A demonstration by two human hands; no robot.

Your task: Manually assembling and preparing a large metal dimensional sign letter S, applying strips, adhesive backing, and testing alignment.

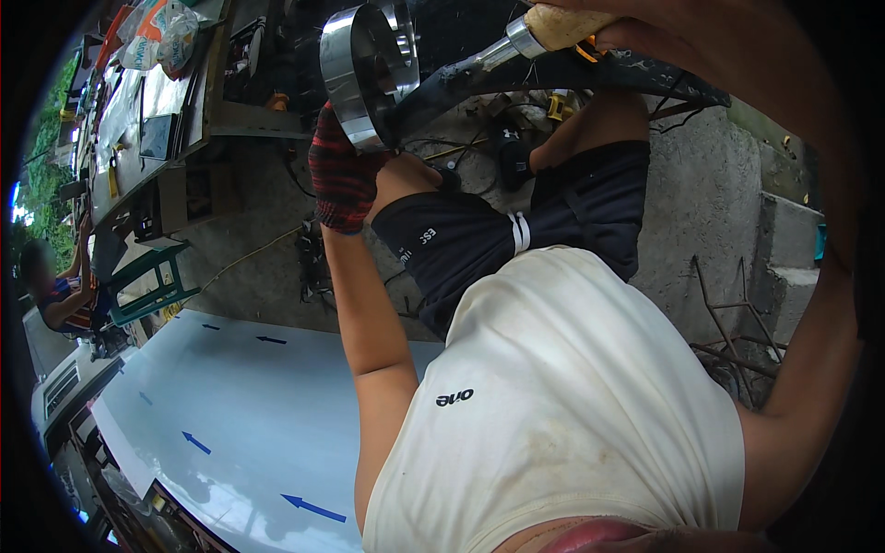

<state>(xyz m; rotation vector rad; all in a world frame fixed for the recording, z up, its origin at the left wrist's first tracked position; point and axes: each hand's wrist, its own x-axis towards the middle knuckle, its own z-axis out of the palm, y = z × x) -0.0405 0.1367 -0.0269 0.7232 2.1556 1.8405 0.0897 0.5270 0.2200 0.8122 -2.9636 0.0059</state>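
My left hand [348, 180], in a red and black knit glove, is closed on the lower edge of a shiny bent metal strip [343, 69]. The strip stands on edge and curves round like a letter or channel shape; part of my fingers is hidden behind it. At the top right my bare right hand [678, 37] wraps round the wooden handle of what looks like a soldering iron [562, 28]. Its metal collar and thick dark barrel point down and left, with the lower end beside the strip. Whether the two touch I cannot tell.
A dark work surface [461, 23] lies beneath the strip. To the left stands a cluttered bench [120, 120] with plastic bags. A green stool [152, 286] and another person [69, 300] are beyond. A pale blue sheet [249, 405] with arrows lies behind my left arm; a metal frame [733, 304] stands right.
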